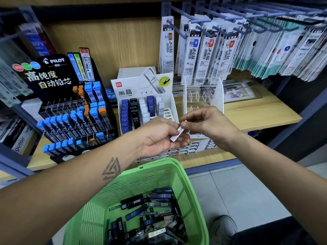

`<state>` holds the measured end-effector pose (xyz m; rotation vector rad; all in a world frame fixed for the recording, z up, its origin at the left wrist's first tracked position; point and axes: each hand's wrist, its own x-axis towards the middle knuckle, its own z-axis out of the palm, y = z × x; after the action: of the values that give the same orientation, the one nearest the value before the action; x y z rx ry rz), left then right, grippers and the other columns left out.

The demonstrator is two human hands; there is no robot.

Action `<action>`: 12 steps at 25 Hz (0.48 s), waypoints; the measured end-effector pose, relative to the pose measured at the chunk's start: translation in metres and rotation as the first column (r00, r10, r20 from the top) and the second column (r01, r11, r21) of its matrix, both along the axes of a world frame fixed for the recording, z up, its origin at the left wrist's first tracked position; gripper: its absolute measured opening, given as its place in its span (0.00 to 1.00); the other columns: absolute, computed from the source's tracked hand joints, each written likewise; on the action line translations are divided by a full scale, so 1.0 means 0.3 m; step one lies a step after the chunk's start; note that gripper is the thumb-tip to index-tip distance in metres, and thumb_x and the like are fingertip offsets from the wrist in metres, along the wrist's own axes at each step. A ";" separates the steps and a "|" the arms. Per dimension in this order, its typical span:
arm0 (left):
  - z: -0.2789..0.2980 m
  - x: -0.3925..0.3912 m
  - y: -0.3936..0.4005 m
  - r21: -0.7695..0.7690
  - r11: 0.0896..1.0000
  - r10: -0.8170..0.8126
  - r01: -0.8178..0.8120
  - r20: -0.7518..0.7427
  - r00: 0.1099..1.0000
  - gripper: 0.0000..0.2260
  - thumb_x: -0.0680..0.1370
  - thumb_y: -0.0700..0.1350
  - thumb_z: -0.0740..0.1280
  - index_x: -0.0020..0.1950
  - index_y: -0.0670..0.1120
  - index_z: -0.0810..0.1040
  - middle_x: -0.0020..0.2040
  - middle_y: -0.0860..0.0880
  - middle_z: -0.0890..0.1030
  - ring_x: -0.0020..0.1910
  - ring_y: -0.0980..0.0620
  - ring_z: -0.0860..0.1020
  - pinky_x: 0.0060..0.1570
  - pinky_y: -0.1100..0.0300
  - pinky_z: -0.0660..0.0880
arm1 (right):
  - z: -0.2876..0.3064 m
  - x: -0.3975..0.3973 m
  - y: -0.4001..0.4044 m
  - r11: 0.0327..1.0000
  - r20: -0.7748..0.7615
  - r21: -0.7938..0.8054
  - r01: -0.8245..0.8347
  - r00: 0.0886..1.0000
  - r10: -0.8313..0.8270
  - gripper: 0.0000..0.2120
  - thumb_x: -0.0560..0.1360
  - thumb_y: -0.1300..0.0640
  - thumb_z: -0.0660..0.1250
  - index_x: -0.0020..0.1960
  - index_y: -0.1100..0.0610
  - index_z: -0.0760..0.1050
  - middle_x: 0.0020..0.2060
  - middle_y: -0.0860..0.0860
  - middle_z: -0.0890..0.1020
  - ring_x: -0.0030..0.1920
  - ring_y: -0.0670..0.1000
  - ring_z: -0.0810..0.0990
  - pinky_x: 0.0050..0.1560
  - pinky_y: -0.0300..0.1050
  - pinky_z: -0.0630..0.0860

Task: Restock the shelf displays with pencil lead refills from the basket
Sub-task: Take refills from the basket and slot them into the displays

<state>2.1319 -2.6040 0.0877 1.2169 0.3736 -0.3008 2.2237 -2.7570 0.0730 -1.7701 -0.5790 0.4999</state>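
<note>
The wooden shelf [256, 119] carries three displays. A black tiered rack [74, 110] stands toward the left end, stocked with blue-capped and orange-capped lead tubes. A white cardboard display box [141, 89] sits at mid-shelf, holding rows of blue, black and white cases. A clear acrylic stand [201, 96] stands just right of the box, its visible compartments bare. Packaged pen refills [208, 50] hang from hooks above the right half of the shelf.

A green plastic basket [187, 197] sits below the shelf's front edge, holding a loose pile of dark lead cases [150, 214].

Both hands meet in front of the display box, above the basket. The left hand [159, 137] has its fingers curled around the lower end of a white lead case [178, 132]. The right hand [210, 122] pinches the upper end of the same case between thumb and fingertips. The case is tilted, with a barcode showing near its upper end.
</note>
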 end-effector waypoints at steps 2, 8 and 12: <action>-0.015 0.003 -0.006 0.017 0.999 0.035 -0.036 0.044 0.998 0.12 0.80 0.26 0.57 0.62 0.28 0.73 0.46 0.32 0.79 0.39 0.43 0.83 0.44 0.53 0.84 | -0.003 0.007 -0.013 0.999 -0.110 0.038 0.027 0.994 -0.023 0.10 0.71 0.66 0.76 0.52 0.62 0.82 0.41 0.58 0.83 0.43 0.54 0.81 0.53 0.53 0.79; -0.040 0.025 -0.044 0.339 0.935 0.062 -0.107 0.141 0.988 0.08 0.81 0.33 0.64 0.58 0.32 0.77 0.50 0.36 0.83 0.48 0.41 0.84 0.49 0.56 0.83 | 0.028 0.021 -0.050 0.960 -0.193 0.188 0.207 0.966 -0.171 0.06 0.72 0.69 0.73 0.49 0.66 0.82 0.39 0.58 0.84 0.39 0.53 0.82 0.46 0.45 0.80; -0.065 0.010 -0.032 0.978 0.162 -0.395 -0.134 0.189 0.899 0.14 0.79 0.38 0.64 0.64 0.41 0.77 0.61 0.45 0.79 0.60 0.47 0.77 0.60 0.56 0.73 | 0.061 0.082 -0.080 0.931 0.146 0.112 0.349 0.920 -0.362 0.06 0.76 0.67 0.71 0.53 0.63 0.80 0.37 0.56 0.85 0.37 0.50 0.85 0.44 0.44 0.82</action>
<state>2.1351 -2.6137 0.0683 2.6469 0.0080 0.1499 2.2484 -2.7810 0.0914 -1.7948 -0.3708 0.0752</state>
